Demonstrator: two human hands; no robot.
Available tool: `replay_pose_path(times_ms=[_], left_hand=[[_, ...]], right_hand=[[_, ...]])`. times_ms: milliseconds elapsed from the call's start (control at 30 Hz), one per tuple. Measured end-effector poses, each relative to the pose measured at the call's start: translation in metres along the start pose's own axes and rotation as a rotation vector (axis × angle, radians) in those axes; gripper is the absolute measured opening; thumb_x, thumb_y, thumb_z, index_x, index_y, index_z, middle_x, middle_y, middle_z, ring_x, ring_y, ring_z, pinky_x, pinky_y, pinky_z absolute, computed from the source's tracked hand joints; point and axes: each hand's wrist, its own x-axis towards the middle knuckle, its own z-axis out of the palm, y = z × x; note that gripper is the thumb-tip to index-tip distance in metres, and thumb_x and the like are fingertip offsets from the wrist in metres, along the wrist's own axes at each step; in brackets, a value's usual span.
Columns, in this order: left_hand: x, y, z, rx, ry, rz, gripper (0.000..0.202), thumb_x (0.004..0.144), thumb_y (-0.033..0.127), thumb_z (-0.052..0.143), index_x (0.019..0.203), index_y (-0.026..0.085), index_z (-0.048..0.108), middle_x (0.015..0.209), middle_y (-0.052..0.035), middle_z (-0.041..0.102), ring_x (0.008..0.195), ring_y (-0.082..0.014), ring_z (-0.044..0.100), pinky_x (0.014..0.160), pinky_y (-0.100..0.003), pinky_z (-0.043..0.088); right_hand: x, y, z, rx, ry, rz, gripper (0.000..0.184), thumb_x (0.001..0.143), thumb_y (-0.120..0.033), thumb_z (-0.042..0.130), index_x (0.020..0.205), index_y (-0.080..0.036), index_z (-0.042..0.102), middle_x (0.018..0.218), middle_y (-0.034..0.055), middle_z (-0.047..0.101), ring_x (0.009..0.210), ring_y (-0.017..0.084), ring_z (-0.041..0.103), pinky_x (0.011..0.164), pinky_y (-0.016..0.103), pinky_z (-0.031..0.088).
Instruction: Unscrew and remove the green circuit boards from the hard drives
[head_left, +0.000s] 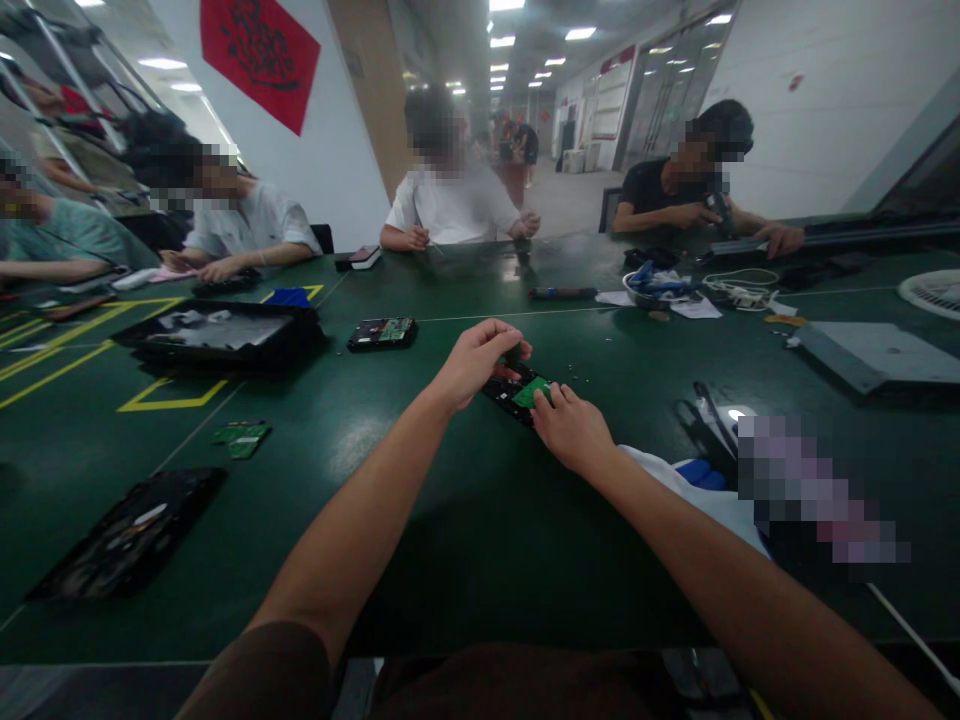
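Note:
In front of me on the green table lies a black electronic unit (504,393) with a green circuit board (531,392) on its upper face. My left hand (484,362) is over its far left end, fingers curled and thumb bent in a pinch; what sits between the fingertips is too small to make out. The fingers of my right hand (574,425) are bent onto the near right end, gripping the unit at the board's edge. Several tiny screws (577,372) are scattered just beyond the unit. A similar black unit with a green board (382,332) rests farther left.
Loose green boards (244,437) and a black panel (131,535) lie at left, behind them a black tray (217,335). On the right are a grey metal case (877,355), a bowl of tools (660,285) and a white cloth (690,490). Several people sit across the table.

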Motion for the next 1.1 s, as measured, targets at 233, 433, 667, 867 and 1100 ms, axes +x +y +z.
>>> replay_pose_path(times_ms=[233, 433, 667, 867, 1100], left_hand=[[0.0007, 0.0025, -0.0014, 0.012, 0.030, -0.002, 0.021, 0.095, 0.034, 0.058, 0.095, 0.017, 0.069, 0.092, -0.0083, 0.067, 0.087, -0.0187, 0.065, 0.060, -0.026, 0.058], [0.0020, -0.0003, 0.0030, -0.002, 0.071, 0.017, 0.026, 0.096, 0.042, 0.060, 0.093, 0.017, 0.064, 0.090, -0.0058, 0.066, 0.085, -0.0160, 0.064, 0.068, -0.027, 0.060], [0.0028, -0.0046, 0.0008, 0.184, 0.072, 0.079, 0.024, 0.092, 0.042, 0.067, 0.096, 0.018, 0.069, 0.087, -0.0036, 0.064, 0.077, -0.0135, 0.061, 0.060, -0.021, 0.056], [0.0016, -0.0044, 0.0029, -0.056, 0.060, -0.023, 0.020, 0.093, 0.036, 0.063, 0.103, 0.018, 0.058, 0.094, -0.0066, 0.069, 0.089, -0.0186, 0.067, 0.063, -0.027, 0.060], [0.0007, -0.0003, 0.0022, 0.060, 0.114, 0.019, 0.020, 0.090, 0.033, 0.059, 0.089, 0.017, 0.071, 0.101, -0.0089, 0.066, 0.095, -0.0198, 0.062, 0.058, -0.023, 0.057]], right_hand=[[-0.0002, -0.0008, -0.0015, 0.008, 0.002, 0.006, 0.053, 0.107, -0.040, 0.026, 0.146, -0.012, 0.048, 0.148, 0.0248, 0.052, 0.138, 0.036, 0.048, 0.101, 0.047, 0.050], [-0.0002, -0.0012, -0.0040, 0.019, -0.024, 0.007, 0.053, 0.108, -0.040, 0.026, 0.147, -0.011, 0.047, 0.151, 0.0253, 0.049, 0.139, 0.034, 0.047, 0.102, 0.047, 0.049], [-0.0010, -0.0022, -0.0037, 0.018, -0.006, 0.012, 0.052, 0.108, -0.040, 0.026, 0.144, -0.011, 0.050, 0.150, 0.0253, 0.050, 0.138, 0.034, 0.048, 0.100, 0.046, 0.050], [-0.0008, -0.0019, -0.0019, 0.005, 0.012, 0.001, 0.052, 0.108, -0.040, 0.026, 0.145, -0.011, 0.049, 0.148, 0.0255, 0.051, 0.137, 0.036, 0.048, 0.099, 0.047, 0.051], [-0.0009, -0.0019, -0.0022, -0.005, 0.007, 0.007, 0.053, 0.107, -0.041, 0.026, 0.146, -0.012, 0.048, 0.149, 0.0244, 0.051, 0.138, 0.035, 0.049, 0.100, 0.046, 0.051]])
